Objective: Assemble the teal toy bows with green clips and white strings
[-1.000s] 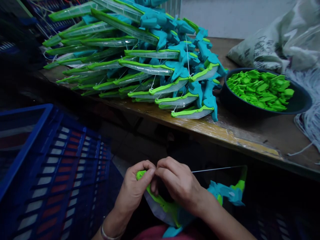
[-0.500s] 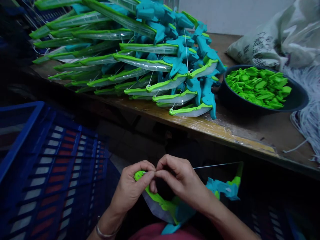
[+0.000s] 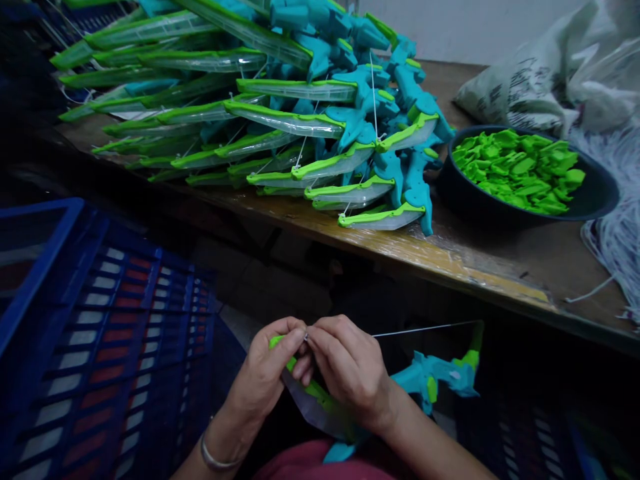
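Low in the middle, over my lap, is a toy bow with green and clear limbs and a teal middle (image 3: 417,378). My left hand (image 3: 267,367) is closed round the tip of its near limb. My right hand (image 3: 350,370) pinches the white string (image 3: 420,330) close to that tip, its fingertips meeting those of my left hand. From there the string runs taut to the far limb's tip at the right. My fingers hide the string's end, and my right hand covers part of the near limb.
Many similar toy bows (image 3: 295,123) are piled on the table (image 3: 510,263) ahead. Beside them stands a dark bowl (image 3: 597,203) of small green parts (image 3: 520,170). A bundle of white strings (image 3: 613,227) and a printed sack (image 3: 520,87) lie at right. A blue crate (image 3: 45,267) stands at left.
My right hand has turned and come closer to my left, its fingers now more closed together over the near limb. The bow's teal middle shows more.
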A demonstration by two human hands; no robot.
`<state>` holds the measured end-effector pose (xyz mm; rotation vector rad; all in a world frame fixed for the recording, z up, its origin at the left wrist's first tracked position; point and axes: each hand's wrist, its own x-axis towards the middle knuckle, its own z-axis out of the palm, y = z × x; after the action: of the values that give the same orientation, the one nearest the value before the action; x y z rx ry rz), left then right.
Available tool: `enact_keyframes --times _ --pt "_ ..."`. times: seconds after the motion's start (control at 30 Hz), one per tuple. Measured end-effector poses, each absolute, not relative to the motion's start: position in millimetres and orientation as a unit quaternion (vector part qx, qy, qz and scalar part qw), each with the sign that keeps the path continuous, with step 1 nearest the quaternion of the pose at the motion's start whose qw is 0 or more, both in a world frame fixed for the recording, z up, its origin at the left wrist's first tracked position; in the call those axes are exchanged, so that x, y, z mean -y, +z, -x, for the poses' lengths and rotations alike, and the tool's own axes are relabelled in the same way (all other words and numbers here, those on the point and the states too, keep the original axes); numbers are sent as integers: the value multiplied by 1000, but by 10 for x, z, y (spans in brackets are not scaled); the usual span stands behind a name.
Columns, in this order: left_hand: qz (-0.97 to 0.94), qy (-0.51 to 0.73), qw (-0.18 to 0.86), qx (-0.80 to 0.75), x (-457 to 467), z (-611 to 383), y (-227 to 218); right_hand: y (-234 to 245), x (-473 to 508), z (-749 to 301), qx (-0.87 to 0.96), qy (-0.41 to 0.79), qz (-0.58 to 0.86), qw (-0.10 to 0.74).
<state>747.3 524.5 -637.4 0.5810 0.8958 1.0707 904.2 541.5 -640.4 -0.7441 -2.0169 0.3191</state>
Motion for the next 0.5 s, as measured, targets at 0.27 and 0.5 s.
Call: enact_keyframes --times 0.27,0.5 --pt "-273 500 704 -425 -5198 -7496 -6371 -6414 -5408 -9017 796 109 354 478" --pt "-268 498 703 -432 -5179 -7505 -6369 -6320 -5357 -9056 769 226 356 480"
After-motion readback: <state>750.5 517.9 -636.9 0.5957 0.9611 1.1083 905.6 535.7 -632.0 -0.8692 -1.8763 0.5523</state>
